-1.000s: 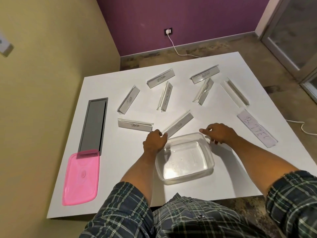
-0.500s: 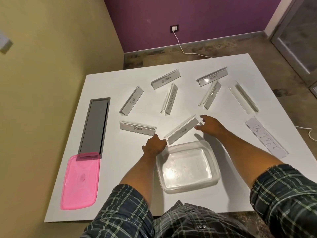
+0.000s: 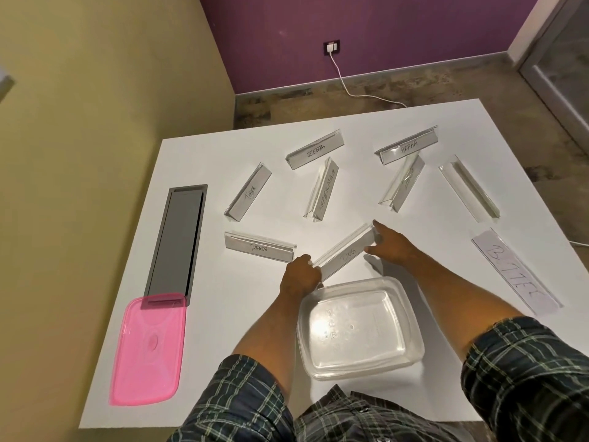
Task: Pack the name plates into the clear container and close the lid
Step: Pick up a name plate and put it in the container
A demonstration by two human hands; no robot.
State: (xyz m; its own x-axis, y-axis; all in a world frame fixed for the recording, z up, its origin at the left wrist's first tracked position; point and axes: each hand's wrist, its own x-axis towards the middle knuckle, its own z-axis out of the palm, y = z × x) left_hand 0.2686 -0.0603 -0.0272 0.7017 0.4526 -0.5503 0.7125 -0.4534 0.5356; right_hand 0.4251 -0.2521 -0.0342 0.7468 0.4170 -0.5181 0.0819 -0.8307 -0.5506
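Observation:
The clear container [image 3: 411,355] sits open and empty at the table's near edge, between my forearms. Just beyond it lies a name plate marked "DUG" [image 3: 345,253]. My left hand [image 3: 301,275] grips its near-left end and my right hand [image 3: 393,245] holds its far-right end with fingers and thumb. The pink lid [image 3: 148,349] lies flat at the near left corner. Several other name plates lie scattered farther back: "PANDA" [image 3: 259,247], "TIGER" [image 3: 248,196], "ZEBRA" [image 3: 315,151], "ALPHA" [image 3: 408,148].
A grey recessed cable tray [image 3: 177,240] runs along the table's left side, its near end under the lid. A flat paper strip [image 3: 516,272] with large letters lies at the right edge. A yellow wall stands close on the left.
My right hand moved from the container's far rim up to the "DUG" plate's far end. My left hand stayed at its near end and now grips it.

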